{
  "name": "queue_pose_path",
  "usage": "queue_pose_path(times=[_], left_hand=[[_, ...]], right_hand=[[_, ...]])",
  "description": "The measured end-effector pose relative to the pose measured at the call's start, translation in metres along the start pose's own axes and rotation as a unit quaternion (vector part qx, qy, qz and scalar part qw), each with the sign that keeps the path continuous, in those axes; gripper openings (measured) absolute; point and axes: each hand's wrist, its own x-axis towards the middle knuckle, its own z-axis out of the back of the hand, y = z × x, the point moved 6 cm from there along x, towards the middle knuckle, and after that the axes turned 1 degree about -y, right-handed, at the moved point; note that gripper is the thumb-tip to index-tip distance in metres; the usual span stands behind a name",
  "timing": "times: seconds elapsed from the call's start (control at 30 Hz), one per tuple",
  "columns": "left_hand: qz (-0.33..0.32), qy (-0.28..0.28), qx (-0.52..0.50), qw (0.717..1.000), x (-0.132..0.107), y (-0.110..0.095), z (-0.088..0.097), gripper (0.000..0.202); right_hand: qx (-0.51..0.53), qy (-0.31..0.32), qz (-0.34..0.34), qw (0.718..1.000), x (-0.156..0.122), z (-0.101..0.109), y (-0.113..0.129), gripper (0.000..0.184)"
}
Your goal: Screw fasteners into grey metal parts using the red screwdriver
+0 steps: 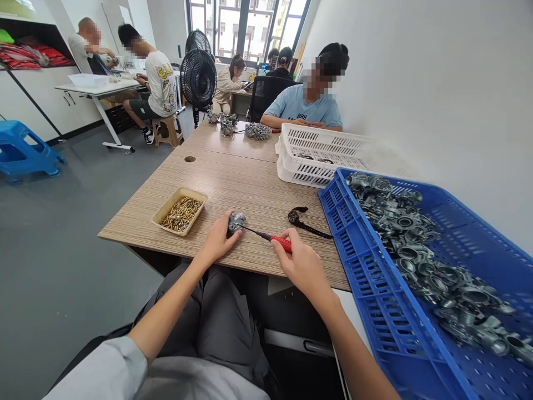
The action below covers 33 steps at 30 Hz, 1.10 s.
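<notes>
My left hand is closed around a small grey metal part, holding it down on the wooden table near its front edge. My right hand grips a red-handled screwdriver; its thin shaft points left and its tip meets the metal part. A beige tray of small brass screws sits just left of my left hand. A black strap-like object lies on the table right of the part.
A blue crate holding several grey metal parts stands at my right. A white basket sits behind it. A person in a light blue shirt sits at the far end. Black fans and other seated people are beyond.
</notes>
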Motion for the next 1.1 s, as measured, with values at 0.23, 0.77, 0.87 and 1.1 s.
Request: queue_pose_path(times=[0.23,0.77,0.87,1.1], left_hand=[[0.002,0.004,0.0,1.0,0.0,0.0,0.0,0.066],[0.004,0.003,0.005,1.0,0.0,-0.001,0.001,0.065],[0.003,0.002,0.005,1.0,0.0,-0.001,0.001,0.065],[0.002,0.004,0.004,1.0,0.001,0.0,0.0,0.067]], right_hand=[[0.059,0.01,0.038,0.997,-0.001,0.001,0.004,0.017],[0.129,0.044,0.064,0.989,-0.001,-0.003,0.003,0.022],[0.057,0.016,0.064,0.996,-0.002,-0.002,0.004,0.016],[-0.088,-0.039,-0.04,0.995,-0.002,-0.005,0.001,0.028]])
